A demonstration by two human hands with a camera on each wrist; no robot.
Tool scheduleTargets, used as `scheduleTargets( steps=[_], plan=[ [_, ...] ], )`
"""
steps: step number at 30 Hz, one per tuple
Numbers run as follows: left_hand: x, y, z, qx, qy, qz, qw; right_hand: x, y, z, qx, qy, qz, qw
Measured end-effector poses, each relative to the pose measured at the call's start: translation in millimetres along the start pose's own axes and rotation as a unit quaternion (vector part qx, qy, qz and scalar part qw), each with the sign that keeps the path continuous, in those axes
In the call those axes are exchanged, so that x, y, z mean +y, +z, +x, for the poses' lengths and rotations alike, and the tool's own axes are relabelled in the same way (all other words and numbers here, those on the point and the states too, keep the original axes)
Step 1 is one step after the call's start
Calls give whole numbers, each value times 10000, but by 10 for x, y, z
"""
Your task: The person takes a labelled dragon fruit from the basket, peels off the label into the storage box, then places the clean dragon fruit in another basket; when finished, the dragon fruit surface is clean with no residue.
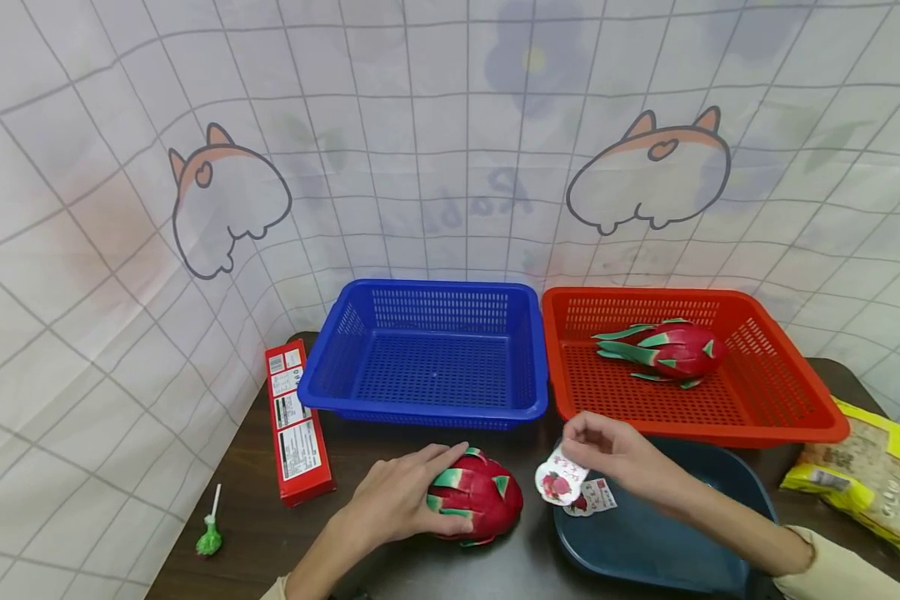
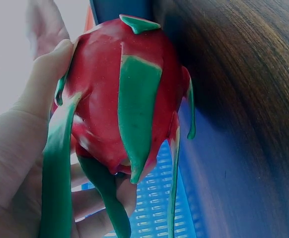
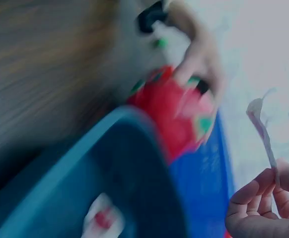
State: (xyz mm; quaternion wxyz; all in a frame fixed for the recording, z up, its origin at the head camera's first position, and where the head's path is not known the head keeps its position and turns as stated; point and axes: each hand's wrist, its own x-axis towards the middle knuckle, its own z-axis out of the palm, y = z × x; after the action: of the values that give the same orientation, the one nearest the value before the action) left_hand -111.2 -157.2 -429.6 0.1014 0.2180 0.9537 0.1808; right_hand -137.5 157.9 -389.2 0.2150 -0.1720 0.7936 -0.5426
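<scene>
My left hand [image 1: 397,500] grips a red dragon fruit [image 1: 491,500] with green scales on the dark table. In the left wrist view, the thumb lies along one side of this dragon fruit [image 2: 100,64] and the other fingers pass beneath it. Between thumb and fingers, my right hand [image 1: 618,454] pinches a white paper tag [image 1: 560,481] printed with a red fruit, held up beside the dragon fruit. The right wrist view shows this thin tag [image 3: 263,131] nearly edge-on. Just behind it, a second tag [image 1: 600,497] lies at the dark blue tray [image 1: 652,542].
At the back stand a blue basket [image 1: 435,412] and a red basket [image 1: 780,429] with another dragon fruit [image 1: 682,350] inside. A red box [image 1: 300,442] and a green lollipop [image 1: 209,537] lie at left. A yellow bag [image 1: 870,475] is at right.
</scene>
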Motion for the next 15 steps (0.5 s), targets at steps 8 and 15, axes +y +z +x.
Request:
scheduleTargets(
  steps=[8,15],
  plan=[
    [7,8,17,16,94,-62,9999,565,-500,-429,308,447,-459,9975],
    [8,-1,14,4,14,-153,9999,852,-641,-518,121,-198,-1245,9920]
  ],
)
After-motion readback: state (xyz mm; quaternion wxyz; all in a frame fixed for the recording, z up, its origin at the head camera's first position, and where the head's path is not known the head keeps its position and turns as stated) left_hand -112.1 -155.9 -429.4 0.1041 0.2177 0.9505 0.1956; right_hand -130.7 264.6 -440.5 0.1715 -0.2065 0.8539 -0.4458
